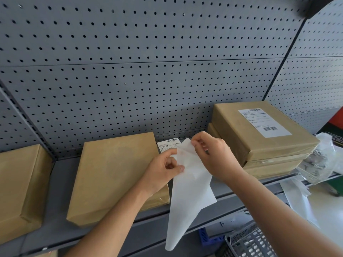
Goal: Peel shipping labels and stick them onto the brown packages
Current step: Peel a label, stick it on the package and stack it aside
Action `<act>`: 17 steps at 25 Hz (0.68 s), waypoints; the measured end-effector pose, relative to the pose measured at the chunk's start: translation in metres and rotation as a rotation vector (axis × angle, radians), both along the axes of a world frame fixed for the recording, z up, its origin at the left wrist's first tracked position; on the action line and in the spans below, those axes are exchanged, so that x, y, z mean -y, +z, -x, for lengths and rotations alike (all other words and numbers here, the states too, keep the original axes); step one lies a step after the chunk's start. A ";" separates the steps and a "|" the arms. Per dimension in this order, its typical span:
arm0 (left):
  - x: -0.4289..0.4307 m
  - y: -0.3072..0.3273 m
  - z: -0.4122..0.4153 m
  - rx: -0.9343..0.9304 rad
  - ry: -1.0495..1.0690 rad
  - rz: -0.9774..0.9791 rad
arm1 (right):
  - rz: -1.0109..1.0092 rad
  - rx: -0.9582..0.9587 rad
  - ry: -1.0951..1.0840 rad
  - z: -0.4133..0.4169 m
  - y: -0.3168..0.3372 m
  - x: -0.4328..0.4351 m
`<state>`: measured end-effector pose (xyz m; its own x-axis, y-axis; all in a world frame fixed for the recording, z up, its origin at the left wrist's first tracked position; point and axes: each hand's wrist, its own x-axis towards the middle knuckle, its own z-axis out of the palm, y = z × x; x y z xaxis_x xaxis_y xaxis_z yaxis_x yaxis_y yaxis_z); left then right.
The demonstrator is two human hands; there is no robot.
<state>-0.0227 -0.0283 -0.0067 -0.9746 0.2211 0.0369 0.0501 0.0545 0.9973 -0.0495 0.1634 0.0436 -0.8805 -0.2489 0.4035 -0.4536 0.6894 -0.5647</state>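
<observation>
A bare brown package [115, 175] lies flat on the grey shelf [61, 216] in the middle. Just right of it, both hands hold a white label sheet [187, 197] that hangs down past the shelf edge. My left hand [163, 171] pinches its left edge and my right hand [213, 156] pinches its top corner. Behind the hands a printed shipping label [168, 144] with barcodes shows. At the right, a stack of two brown packages [259, 145] carries a stuck label [263, 122] on top. Another bare brown package [20, 186] sits at the far left.
A grey pegboard wall [148, 62] backs the shelf. Crumpled clear plastic and paper scraps [319, 160] lie at the right on a pale surface. A grey wire basket [248, 242] and a blue item [206, 236] sit below the shelf edge.
</observation>
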 end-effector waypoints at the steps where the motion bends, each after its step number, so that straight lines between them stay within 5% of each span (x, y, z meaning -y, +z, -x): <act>1: 0.000 0.000 0.000 0.001 -0.005 -0.012 | 0.005 0.006 0.013 0.000 0.000 0.000; 8: 0.003 -0.001 0.002 0.056 0.045 -0.072 | -0.060 0.059 0.129 -0.015 -0.007 -0.008; 17: 0.004 -0.009 0.005 0.008 0.021 0.013 | -0.074 -0.002 -0.090 -0.016 -0.011 -0.022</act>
